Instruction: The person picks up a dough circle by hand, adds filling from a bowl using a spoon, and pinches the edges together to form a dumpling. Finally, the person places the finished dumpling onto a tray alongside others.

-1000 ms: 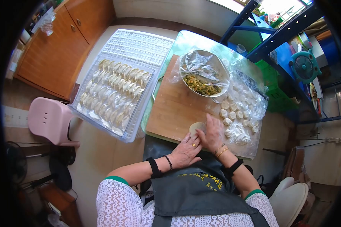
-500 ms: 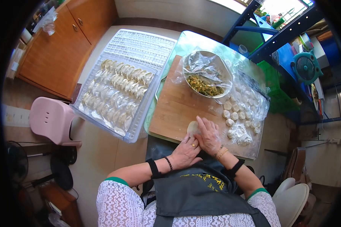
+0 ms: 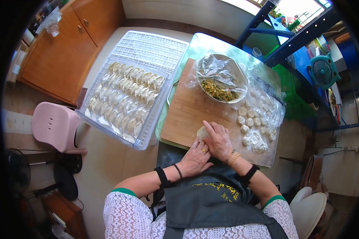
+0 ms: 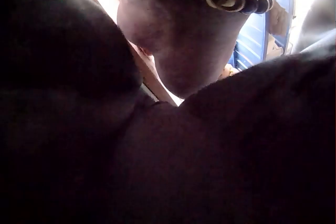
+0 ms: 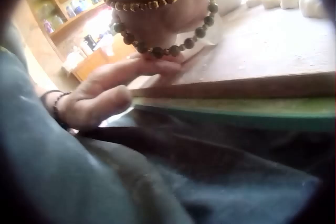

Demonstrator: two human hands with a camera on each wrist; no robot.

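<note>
A pale round of dough [image 3: 202, 132] lies at the near edge of the wooden board [image 3: 187, 115], partly covered by the hands. The left hand [image 3: 194, 158], a ring on one finger, touches its near side with fingers extended; in the right wrist view the left hand [image 5: 102, 100] shows straight fingers and thumb at the board's edge. Over the dough's right side rests the right hand [image 3: 218, 141], its fingers extended and close together. Its wrist carries beads in the right wrist view, where the palm side is hidden. The left wrist view is mostly dark cloth.
Behind the hands stands a bowl [image 3: 243, 75] of chopped filling, partly under plastic film. Dough pieces [image 3: 244, 128] and a floury heap [image 3: 256, 144] lie to the right. Left of the board, a tray [image 3: 139, 144] holds rows of dumplings. A pink stool [image 3: 54, 123] is farther left.
The right hand has shifted left over the dough, so less of the round shows. The left hand has barely moved. The head view has drifted slightly.
</note>
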